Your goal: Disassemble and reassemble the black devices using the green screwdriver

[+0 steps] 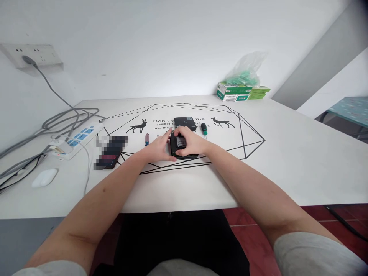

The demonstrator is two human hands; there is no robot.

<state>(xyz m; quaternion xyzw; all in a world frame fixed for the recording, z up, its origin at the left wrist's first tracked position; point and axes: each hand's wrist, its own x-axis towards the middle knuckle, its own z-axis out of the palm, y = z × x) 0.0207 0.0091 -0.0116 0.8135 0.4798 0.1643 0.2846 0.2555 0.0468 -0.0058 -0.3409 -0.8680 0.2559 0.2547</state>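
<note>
A black rectangular device [173, 145] with a pale printed label lies on the white table in front of me. My left hand [160, 148] grips its left side, thumb at the near edge and fingers at the far edge. Across its top and right side curls my right hand [194, 142], fingers and thumb around the label, covering much of the device. Just beyond it lies a second flat black box [184, 122]. A green-and-black screwdriver [204, 129] rests to the right, and a second screwdriver with a reddish, blue-ended handle [147, 139] lies left of my left hand.
On the left are a phone [110, 153], partly pixelated, a white mouse [45, 178], a power strip [83, 138] and looped grey cables [60, 119]. Green-and-white boxes [234, 91] with a plastic bag [247, 71] stand against the wall. The table's front edge runs below my forearms.
</note>
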